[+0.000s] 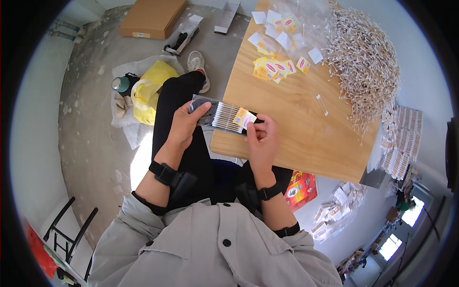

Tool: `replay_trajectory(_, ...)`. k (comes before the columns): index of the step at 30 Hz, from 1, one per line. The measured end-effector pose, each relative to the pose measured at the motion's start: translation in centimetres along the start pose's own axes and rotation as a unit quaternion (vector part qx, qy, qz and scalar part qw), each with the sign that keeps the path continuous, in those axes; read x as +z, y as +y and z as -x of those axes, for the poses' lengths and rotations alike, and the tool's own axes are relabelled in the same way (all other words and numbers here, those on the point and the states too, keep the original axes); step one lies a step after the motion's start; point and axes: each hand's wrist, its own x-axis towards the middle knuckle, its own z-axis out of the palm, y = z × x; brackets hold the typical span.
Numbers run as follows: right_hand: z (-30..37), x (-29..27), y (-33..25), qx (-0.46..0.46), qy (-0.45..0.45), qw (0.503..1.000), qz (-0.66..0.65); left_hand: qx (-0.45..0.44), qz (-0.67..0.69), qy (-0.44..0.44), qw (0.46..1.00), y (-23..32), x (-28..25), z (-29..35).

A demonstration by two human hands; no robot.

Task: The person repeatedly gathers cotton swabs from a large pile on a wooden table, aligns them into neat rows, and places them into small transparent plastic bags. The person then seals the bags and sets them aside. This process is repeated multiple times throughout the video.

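A clear pouch (206, 119) holding a row of cotton swabs (225, 116) lies between the person's two hands, just over the table's near left corner. The left hand (183, 125) clamps its left end, thumb on top, while the right hand (263, 141) pinches thumb and fingers together on a yellow-and-white card (243, 116) at its right end; whether the card is fully inside cannot be told. The wooden table (291, 129) stands on a grey, stained floor (91, 129) beside pale walls. A big heap of loose swabs (366, 64) covers its far right side, with two stray swabs (322, 104) nearer the hands. Beyond the hands lie scattered cards (272, 68) and a clear plastic bag (313, 19). Left on the floor are a yellow bag (146, 93), a bottle (120, 84) and a cardboard box (150, 19). The right fingers partly hide the pouch's end.
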Motion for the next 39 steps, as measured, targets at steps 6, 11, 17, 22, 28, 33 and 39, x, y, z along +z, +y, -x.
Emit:
replay_trajectory(6, 0.3, 0.8, -0.5, 0.034, -0.030, 0.998, 0.035, 0.022, 0.013, -0.017, 1.000, -0.3, -0.3, 0.2)
replay_trajectory(11, 0.0, 0.7, -0.7, 0.045, -0.051, 0.997, 0.046, 0.031, 0.016, -0.018, 0.999, -0.5, -0.2, 0.3)
replay_trajectory(17, -0.5, 0.9, -1.6, -0.004, -0.036, 0.984, 0.172, 0.017, -0.018, -0.007, 1.000, -0.1, -0.4, 0.3)
replay_trajectory(22, -0.9, 1.2, 0.8, -0.062, 0.040, 0.989, -0.131, -0.004, 0.007, -0.002, 1.000, 0.3, -1.4, -0.8)
replay_trajectory(28, -0.5, 4.6, 1.0, -0.100, 0.018, 0.980, -0.172, 0.144, -0.108, 0.069, 0.981, -1.5, 0.2, -1.2)
replay_trajectory(33, -0.3, 5.7, 0.5, -0.118, 0.002, 0.984, -0.136, 0.182, -0.125, 0.099, 0.970, -1.5, 1.1, -0.9)
replay_trajectory(39, 0.3, 7.2, -0.1, -0.117, 0.013, 0.982, -0.147, 0.201, -0.145, 0.096, 0.964, -1.8, 0.9, -0.9)
